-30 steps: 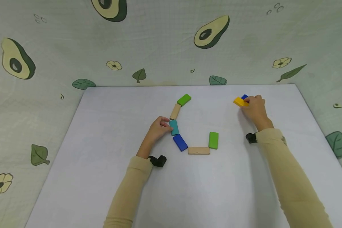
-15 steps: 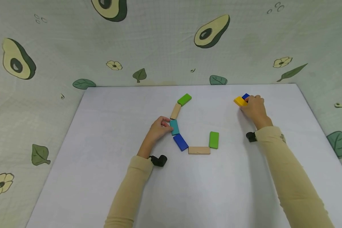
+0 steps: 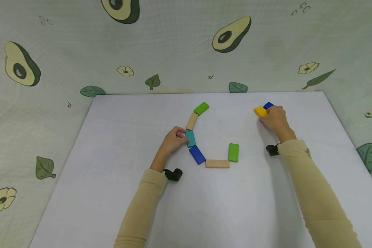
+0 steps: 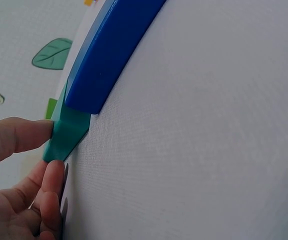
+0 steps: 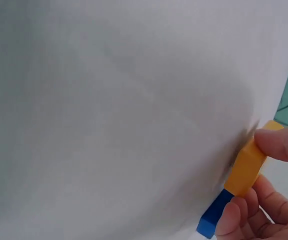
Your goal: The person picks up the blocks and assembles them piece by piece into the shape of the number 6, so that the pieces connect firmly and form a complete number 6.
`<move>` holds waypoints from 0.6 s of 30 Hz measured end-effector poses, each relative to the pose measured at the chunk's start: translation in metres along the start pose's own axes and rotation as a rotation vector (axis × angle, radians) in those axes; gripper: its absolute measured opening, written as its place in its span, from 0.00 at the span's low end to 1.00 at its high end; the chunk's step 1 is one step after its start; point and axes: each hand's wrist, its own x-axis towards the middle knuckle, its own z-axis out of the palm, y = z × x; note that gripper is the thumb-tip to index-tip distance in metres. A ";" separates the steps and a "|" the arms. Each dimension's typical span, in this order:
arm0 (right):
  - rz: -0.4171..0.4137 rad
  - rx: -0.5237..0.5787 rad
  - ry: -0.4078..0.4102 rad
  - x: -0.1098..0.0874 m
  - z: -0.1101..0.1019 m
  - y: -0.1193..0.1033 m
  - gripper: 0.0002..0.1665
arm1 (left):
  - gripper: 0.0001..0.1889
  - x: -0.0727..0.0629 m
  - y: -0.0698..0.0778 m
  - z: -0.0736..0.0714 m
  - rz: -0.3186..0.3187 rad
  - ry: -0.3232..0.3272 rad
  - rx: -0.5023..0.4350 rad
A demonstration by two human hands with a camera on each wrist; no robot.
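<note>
My left hand (image 3: 173, 139) has its thumb and fingers at the sides of a teal block (image 3: 190, 138), pinching it on the white table. In the left wrist view the teal block (image 4: 73, 134) shows between thumb and fingers, with a blue block (image 4: 111, 55) against its end. At the far right, my right hand (image 3: 276, 119) pinches a yellow block (image 3: 260, 111). Thumb and fingers lie on either side of that yellow block (image 5: 248, 167) in the right wrist view. Another blue block (image 5: 215, 216) lies beside it, partly covered by the fingers.
Blocks form a curved row: a green block (image 3: 201, 108), a wooden block (image 3: 192, 121), the teal one, a blue block (image 3: 197, 155), a second wooden block (image 3: 217, 163) and an upright-lying green block (image 3: 233, 152). Avocado-print cloth (image 3: 173, 44) hangs behind the table (image 3: 117, 206).
My right hand has shifted slightly toward me and left, showing more of the blue block behind it. The left hand stays at the teal block.
</note>
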 end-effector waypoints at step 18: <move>-0.046 0.095 -0.149 -0.022 0.012 -0.024 0.33 | 0.21 0.002 -0.002 0.002 0.002 0.005 0.006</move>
